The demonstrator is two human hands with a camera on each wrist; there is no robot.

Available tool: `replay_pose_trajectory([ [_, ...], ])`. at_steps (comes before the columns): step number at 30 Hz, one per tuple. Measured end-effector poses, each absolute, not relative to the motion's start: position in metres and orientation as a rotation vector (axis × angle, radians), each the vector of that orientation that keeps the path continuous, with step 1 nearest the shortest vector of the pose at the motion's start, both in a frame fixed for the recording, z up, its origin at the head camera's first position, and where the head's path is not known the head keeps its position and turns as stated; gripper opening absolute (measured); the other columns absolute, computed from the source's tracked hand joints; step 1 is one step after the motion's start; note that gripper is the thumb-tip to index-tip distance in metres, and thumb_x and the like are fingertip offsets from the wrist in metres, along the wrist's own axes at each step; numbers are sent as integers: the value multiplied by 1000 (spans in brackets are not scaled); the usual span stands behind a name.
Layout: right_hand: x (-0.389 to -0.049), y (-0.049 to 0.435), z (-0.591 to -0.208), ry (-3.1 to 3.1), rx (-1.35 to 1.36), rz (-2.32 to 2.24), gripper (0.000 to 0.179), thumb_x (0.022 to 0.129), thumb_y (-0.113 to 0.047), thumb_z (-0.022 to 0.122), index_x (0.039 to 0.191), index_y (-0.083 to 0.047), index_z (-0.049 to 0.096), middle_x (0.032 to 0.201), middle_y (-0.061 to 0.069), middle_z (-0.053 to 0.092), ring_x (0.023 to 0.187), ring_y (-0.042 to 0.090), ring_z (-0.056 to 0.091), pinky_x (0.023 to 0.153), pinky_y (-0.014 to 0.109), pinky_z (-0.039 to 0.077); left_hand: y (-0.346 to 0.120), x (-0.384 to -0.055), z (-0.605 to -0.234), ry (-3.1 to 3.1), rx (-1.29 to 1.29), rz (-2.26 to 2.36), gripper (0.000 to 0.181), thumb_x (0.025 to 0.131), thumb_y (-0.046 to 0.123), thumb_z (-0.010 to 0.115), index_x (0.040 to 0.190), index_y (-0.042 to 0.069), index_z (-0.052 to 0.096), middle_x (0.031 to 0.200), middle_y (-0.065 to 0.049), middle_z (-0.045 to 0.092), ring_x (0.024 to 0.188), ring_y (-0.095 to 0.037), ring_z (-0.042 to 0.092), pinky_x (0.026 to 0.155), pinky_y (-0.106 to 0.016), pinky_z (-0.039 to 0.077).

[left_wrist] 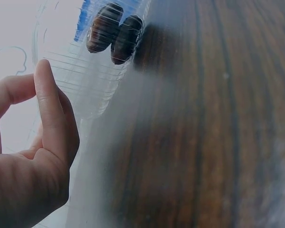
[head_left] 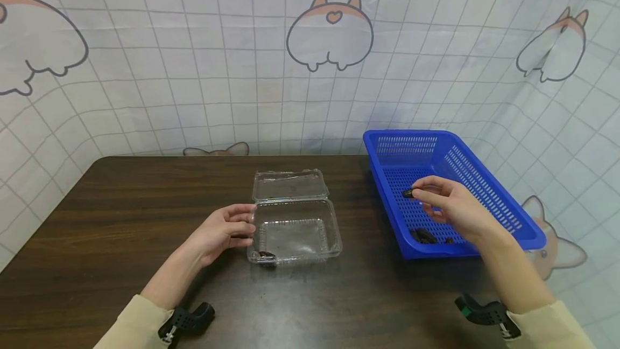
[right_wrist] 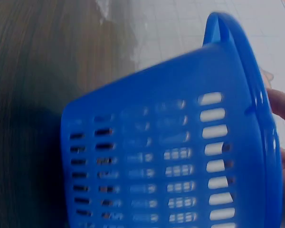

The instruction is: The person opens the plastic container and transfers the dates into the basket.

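A clear plastic clamshell box stands on the table with its lid folded back. My left hand touches the box's left side with its fingers. Two dark brown, date-like ovals lie in the near left corner, seen through the wall in the left wrist view. Over the blue basket, my right hand pinches another dark brown, date-like oval between thumb and fingertips. Several similar pieces lie on the basket's near floor. In the right wrist view the basket wall hides most of that hand.
Both stand on a dark wood-grain table. The basket's raised walls surround the area under my right hand, and its right side is close to the patterned curtain. More curtain hangs behind the table's far edge.
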State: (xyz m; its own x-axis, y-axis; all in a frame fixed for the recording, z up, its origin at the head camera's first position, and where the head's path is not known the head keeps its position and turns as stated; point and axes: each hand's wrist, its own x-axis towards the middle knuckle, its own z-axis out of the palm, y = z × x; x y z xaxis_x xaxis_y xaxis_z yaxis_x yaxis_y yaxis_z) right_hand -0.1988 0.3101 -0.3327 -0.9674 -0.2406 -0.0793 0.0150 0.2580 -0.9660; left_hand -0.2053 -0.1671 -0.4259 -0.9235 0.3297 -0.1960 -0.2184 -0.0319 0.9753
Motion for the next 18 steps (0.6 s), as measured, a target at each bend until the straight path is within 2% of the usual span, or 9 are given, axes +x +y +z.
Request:
replay_pose_trajectory([
  [6,-198,320,-335,2351,-158,-1745,22,103,-24,65,118,-8,61,92,1,58,72,14,53,55,26,40,-167,-206,-426,1879,112,2014,60,97,0,65,150,-7,38,110,-6,56,91,-15,63,82,-34,61],
  [14,-197,325,-338,2351,-188,-1715,25,104,-24,65,121,-7,60,89,3,55,69,14,51,52,35,29,-167,-207,-424,1877,122,2002,62,96,1,66,151,-7,38,112,-7,55,91,-16,60,82,-34,60],
  [16,-196,326,-338,2351,-180,-1701,27,104,-25,65,123,-6,59,88,4,54,70,14,51,52,34,30,-167,-207,-424,1881,119,2002,63,95,1,66,151,-6,38,112,-7,54,90,-16,60,82,-33,60],
  [18,-195,327,-337,2362,-175,-1674,30,104,-26,65,125,-6,59,90,6,54,71,15,52,52,30,36,-168,-207,-424,1883,125,1996,64,95,1,66,151,-7,37,112,-7,54,90,-16,59,82,-33,60],
])
